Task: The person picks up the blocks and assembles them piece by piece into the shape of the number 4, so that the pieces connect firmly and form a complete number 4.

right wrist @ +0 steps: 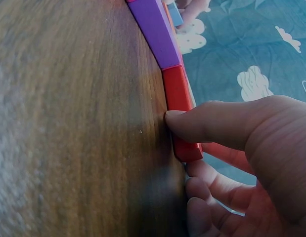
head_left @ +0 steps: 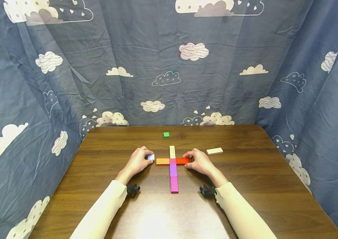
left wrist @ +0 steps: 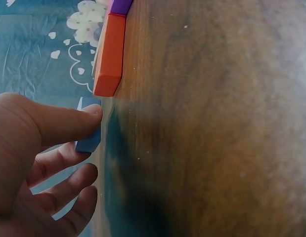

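Note:
My left hand [head_left: 137,161] pinches a small light blue block [head_left: 151,157] between thumb and forefinger. That block is just left of the orange block [head_left: 163,161], with a small gap between them; whether it touches the table I cannot tell. On the other side, my right hand [head_left: 199,161] grips the outer end of a red block [head_left: 181,161], its thumb on the near face in the right wrist view. Orange and red meet at a pink square [head_left: 172,161], forming a cross with a cream block [head_left: 172,152] behind and purple [head_left: 173,170] and magenta [head_left: 174,185] blocks in front.
A green block [head_left: 166,134] lies near the back edge of the brown wooden table [head_left: 246,172]. Beyond the right hand is a loose white block [head_left: 214,151]. Blue cloud-patterned curtain [head_left: 145,49] hangs behind the table and along both sides.

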Demonstrator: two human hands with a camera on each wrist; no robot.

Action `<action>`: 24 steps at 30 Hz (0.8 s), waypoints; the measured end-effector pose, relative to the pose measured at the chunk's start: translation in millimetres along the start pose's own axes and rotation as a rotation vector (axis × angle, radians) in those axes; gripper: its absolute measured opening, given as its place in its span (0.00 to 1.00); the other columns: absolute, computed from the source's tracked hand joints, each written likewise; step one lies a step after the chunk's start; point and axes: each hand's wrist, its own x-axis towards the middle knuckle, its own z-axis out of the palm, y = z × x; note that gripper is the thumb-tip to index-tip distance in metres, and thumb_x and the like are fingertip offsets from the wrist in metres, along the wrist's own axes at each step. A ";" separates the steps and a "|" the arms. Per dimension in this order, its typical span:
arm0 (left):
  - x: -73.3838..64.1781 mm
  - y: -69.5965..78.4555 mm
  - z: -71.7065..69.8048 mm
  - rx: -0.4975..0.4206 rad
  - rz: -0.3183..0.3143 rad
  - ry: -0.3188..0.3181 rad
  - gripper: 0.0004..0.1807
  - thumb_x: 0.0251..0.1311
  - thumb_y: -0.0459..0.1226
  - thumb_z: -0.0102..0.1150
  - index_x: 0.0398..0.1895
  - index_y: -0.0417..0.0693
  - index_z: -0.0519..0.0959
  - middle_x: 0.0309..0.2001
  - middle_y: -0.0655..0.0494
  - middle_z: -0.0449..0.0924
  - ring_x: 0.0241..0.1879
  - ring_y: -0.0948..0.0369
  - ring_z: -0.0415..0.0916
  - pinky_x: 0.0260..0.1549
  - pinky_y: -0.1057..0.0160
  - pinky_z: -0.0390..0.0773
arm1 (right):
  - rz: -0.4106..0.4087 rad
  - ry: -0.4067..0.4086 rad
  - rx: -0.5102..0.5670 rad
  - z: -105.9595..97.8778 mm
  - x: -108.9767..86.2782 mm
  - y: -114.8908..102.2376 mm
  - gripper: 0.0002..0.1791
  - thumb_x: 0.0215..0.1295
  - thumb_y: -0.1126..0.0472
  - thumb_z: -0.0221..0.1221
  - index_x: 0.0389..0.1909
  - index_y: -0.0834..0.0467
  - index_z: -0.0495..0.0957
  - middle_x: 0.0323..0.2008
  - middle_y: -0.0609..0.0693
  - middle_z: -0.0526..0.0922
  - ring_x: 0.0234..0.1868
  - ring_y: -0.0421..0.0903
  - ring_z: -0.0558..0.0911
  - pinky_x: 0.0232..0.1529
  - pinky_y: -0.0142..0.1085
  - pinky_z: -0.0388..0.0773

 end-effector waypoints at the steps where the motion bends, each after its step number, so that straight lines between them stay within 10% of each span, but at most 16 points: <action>1: -0.4 -0.3 0.7 0.001 0.002 -0.004 0.16 0.53 0.35 0.75 0.47 0.48 0.88 0.42 0.59 0.81 0.44 0.55 0.75 0.44 0.53 0.75 | 0.001 -0.001 -0.001 0.2 0.0 0.0 0.19 0.45 0.61 0.76 0.42 0.52 0.88 0.32 0.48 0.77 0.32 0.44 0.75 0.35 0.40 0.70; 24: -0.4 -4.2 6.7 -0.062 0.053 -0.085 0.18 0.49 0.36 0.77 0.46 0.48 0.88 0.36 0.60 0.80 0.37 0.59 0.72 0.39 0.60 0.73 | 0.008 0.000 -0.007 0.1 0.0 1.1 0.19 0.45 0.61 0.76 0.42 0.50 0.88 0.32 0.47 0.77 0.32 0.42 0.74 0.35 0.40 0.70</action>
